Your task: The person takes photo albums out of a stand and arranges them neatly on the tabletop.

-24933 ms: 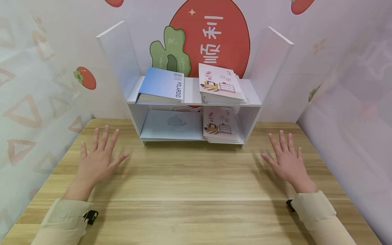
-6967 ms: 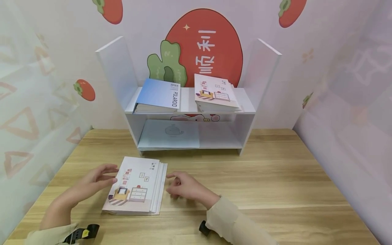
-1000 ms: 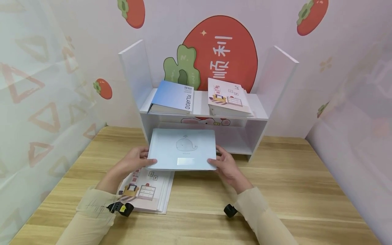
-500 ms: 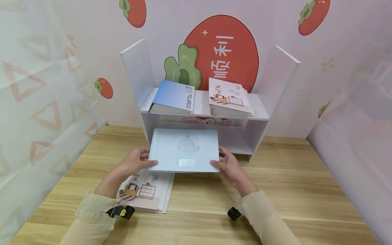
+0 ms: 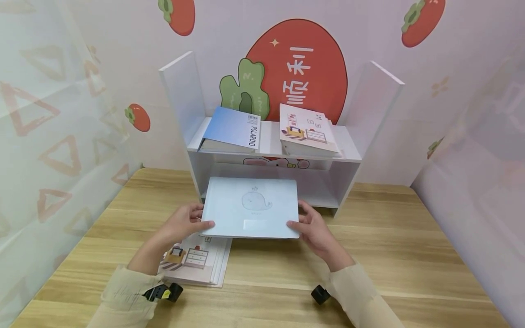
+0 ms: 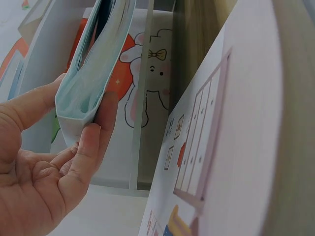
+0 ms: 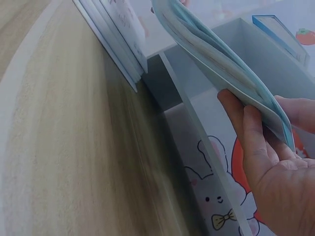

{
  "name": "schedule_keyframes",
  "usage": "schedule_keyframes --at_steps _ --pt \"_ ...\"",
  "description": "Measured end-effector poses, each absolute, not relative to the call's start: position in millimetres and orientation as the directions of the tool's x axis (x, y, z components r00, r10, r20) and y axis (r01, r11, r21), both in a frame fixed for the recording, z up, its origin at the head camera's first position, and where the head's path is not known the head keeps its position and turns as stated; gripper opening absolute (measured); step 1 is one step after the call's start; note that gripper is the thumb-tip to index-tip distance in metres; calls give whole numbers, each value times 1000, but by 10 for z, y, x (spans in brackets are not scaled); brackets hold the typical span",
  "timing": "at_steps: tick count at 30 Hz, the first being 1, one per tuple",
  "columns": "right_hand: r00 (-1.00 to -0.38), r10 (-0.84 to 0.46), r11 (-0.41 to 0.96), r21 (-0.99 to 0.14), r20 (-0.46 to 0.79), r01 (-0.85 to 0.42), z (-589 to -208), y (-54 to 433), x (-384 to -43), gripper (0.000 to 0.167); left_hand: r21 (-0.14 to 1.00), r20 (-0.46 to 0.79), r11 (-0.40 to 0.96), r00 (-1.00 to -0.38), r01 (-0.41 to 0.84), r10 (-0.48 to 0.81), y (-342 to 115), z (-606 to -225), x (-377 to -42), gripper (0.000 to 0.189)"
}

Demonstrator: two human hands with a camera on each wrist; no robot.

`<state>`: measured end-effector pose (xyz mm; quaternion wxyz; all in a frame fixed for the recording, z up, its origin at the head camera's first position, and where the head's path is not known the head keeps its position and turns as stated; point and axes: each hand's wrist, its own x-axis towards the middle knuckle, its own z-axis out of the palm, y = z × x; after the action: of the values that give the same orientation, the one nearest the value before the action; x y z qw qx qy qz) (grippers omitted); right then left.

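Against a pale wall [image 5: 229, 27], a large printed red fruit [image 5: 324, 68] bears white characters [image 5: 298, 67] turned sideways and a small star [image 5: 274, 42], with a green leaf [image 5: 255, 84] at its left. Smaller red fruits [image 5: 182, 17] dot the wall around it. A white shelf [image 5: 270, 139] stands before the print; on its upper board lie a blue book [image 5: 234, 130] marked "POLAROID" and, to the right, pale books [image 5: 309, 127] with a drawn chest of drawers on the cover. Wrist views show a cartoon rabbit [image 7: 212, 199] with a yellow bow. At left hangs a whitish sheet [image 5: 24, 150] patterned with red triangles [image 5: 38, 100]; below spreads a wood-grain table [image 5: 410, 255].
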<state>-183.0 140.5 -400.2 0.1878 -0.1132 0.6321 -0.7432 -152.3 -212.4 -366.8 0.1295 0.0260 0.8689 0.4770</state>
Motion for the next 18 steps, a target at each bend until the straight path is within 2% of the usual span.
schedule_keyframes --at_steps 18 --pt "-902 -419 -94 -983 -103 156 -4049 1598 -1661 73 858 -197 510 -957 -64 213 -1975 -3695 -1414 72"
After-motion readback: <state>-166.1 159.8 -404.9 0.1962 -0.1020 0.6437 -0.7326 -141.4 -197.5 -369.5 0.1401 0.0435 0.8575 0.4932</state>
